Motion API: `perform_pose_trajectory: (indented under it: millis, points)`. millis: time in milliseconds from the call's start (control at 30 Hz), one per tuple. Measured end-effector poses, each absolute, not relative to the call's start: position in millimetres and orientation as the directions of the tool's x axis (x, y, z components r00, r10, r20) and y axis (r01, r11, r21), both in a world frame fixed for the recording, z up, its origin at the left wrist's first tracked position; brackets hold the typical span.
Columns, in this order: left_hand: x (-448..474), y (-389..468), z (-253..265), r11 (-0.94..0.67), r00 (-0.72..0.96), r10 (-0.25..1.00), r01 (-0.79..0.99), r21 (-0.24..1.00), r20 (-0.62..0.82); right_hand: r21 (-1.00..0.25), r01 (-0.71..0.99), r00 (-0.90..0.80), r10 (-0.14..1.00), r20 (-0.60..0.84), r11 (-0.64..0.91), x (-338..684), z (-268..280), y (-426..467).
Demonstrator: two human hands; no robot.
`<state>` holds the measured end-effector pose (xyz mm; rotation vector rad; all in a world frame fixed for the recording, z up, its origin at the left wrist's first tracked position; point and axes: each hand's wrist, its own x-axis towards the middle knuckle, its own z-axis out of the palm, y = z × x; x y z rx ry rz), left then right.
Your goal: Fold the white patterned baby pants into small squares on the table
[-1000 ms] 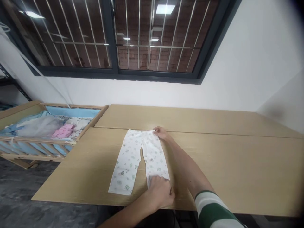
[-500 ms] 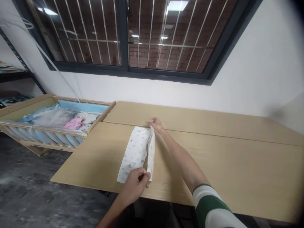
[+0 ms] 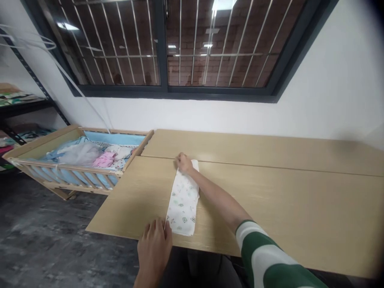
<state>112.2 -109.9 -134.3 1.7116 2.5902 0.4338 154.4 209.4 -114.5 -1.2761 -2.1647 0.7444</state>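
Observation:
A white cloth [image 3: 182, 204] with small green and brown prints lies folded into a narrow strip on the wooden table. At its far left corner is my right hand [image 3: 183, 163], fingers curled together on the fabric; the fingertips are partly hidden. My left hand [image 3: 154, 244] rests at the table's near edge, back up and fingers stretched out. Its thumb is beside the cloth's near left corner, and I cannot tell if it touches.
The tan tabletop [image 3: 270, 208] runs far to the right, with a seam near the back. On the left stands a wooden crib [image 3: 63, 170] with blue lining, holding pink clothing [image 3: 104, 159] and other fabrics. A shelf [image 3: 27, 106] and a barred window [image 3: 168, 94] are beyond.
The cloth's right part has been folded over to the left, making a narrower strip. My right hand moved left with it. My left hand moved left and its fingers opened out.

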Motion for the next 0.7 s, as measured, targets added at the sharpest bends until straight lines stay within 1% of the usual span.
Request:
perform_pose_trajectory:
  millis: [67, 100, 133, 167, 200, 233, 300, 367, 467, 567, 700]
  points:
    - [122, -117, -146, 0.213, -0.277, 0.893, 0.954, 0.21, 0.354, -0.646, 0.518, -0.577, 0.787, 0.219, 0.56, 161, -109, 174]
    - [129, -120, -153, 0.138, -0.213, 0.877, 0.97, 0.199, 0.431, -0.619, 0.435, -0.679, 0.69, 0.252, 0.654, 168, -108, 153]
    - [136, -124, -163, 0.08, -0.163, 0.862, 0.979, 0.188, 0.481, -0.603, 0.371, -0.747, 0.612, 0.258, 0.706, 175, -108, 129]
    - [143, -127, -173, 0.041, -0.128, 0.852, 0.983, 0.179, 0.508, -0.584, 0.283, -0.823, 0.506, 0.26, 0.761, 185, -110, 106]
    - [149, -130, -183, 0.02, -0.108, 0.849, 0.985, 0.173, 0.517, -0.543, 0.135, -0.909, 0.321, 0.265, 0.829, 196, -112, 83]
    - [155, -133, -193, 0.013, -0.098, 0.854, 0.986, 0.168, 0.512, -0.527, 0.05, -0.946, 0.21, 0.248, 0.849, 207, -116, 63]
    - [161, -137, -210, 0.011, -0.088, 0.865, 0.987, 0.158, 0.493, -0.523, -0.019, -0.982, 0.081, 0.168, 0.852, 228, -125, 35]
    - [163, -139, -221, 0.012, -0.079, 0.871, 0.99, 0.141, 0.484, -0.519, 0.004, -0.994, 0.061, 0.094, 0.855, 243, -135, 28]
    - [161, -140, -224, 0.004, -0.051, 0.864, 0.995, 0.095, 0.501, -0.472, 0.103, -0.99, 0.138, 0.04, 0.875, 246, -148, 57]
    - [161, -138, -220, -0.002, -0.038, 0.85, 0.997, 0.075, 0.526, -0.394, 0.251, -0.959, 0.283, 0.023, 0.884, 233, -159, 119]
    - [162, -135, -221, -0.007, -0.067, 0.805, 0.993, 0.122, 0.589, -0.271, 0.48, -0.867, 0.498, -0.004, 0.834, 218, -165, 208]
